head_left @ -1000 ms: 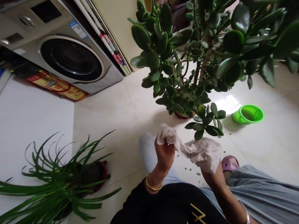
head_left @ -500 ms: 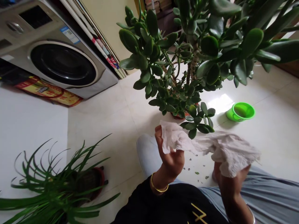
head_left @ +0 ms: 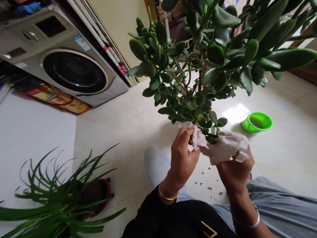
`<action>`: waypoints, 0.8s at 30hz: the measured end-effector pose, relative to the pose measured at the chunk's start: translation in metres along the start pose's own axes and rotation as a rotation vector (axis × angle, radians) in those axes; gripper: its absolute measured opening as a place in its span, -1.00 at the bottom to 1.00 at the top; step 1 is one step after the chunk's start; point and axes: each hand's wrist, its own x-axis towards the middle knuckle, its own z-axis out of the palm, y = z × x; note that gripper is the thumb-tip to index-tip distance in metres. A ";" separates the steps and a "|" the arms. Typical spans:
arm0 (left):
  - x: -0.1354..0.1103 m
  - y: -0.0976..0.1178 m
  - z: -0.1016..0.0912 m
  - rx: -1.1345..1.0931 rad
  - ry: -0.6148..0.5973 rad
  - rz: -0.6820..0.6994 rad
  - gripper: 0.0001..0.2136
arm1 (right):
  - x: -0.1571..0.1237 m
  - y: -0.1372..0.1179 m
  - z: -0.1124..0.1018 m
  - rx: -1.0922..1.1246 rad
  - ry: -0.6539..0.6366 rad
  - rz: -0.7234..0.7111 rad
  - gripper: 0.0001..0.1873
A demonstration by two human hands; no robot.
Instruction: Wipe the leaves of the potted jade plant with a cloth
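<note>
A thin whitish cloth (head_left: 226, 147) stretches between my two hands at the lower leaves of a tall jade plant (head_left: 182, 105). My left hand (head_left: 183, 155) has its fingers closed round one end of the cloth, just below the lowest foliage. The other end drapes over my right hand (head_left: 235, 170), whose fingers are bent under it and partly hidden. The lowest leaf cluster (head_left: 211, 130) touches or nearly touches the cloth. Little of the plant's reddish pot shows behind the leaves.
A bright green bucket (head_left: 257, 122) holding liquid stands on the tiled floor to the right. Several leaf bits (head_left: 210, 188) lie on the floor between my legs. At lower left is a potted spider-like plant (head_left: 61, 198); a washing machine (head_left: 74, 71) stands at upper left.
My hands have come closer together and up toward the low leaves. The cloth, spread wide before, is now bunched, and my left fingers have closed on it.
</note>
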 end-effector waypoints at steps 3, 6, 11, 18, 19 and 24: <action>0.000 0.002 -0.001 -0.018 -0.041 -0.039 -0.64 | 0.007 -0.003 0.002 -0.054 0.050 -0.069 -0.77; 0.001 0.004 -0.003 -0.018 -0.068 -0.058 -0.62 | 0.014 -0.007 0.005 -0.068 0.071 -0.089 -0.80; 0.003 0.006 -0.007 -0.030 -0.059 -0.045 -0.71 | 0.018 -0.005 0.008 -0.122 0.099 -0.082 -0.89; 0.004 0.003 -0.013 -0.027 -0.027 -0.024 -0.80 | 0.017 0.000 0.002 -0.055 0.083 -0.116 -0.92; 0.004 0.003 -0.014 -0.030 -0.020 -0.025 -0.80 | 0.017 0.000 0.001 -0.051 0.073 -0.124 -0.92; 0.006 0.002 -0.017 -0.068 -0.033 -0.055 -0.77 | 0.017 -0.004 0.001 -0.063 0.073 -0.143 -0.91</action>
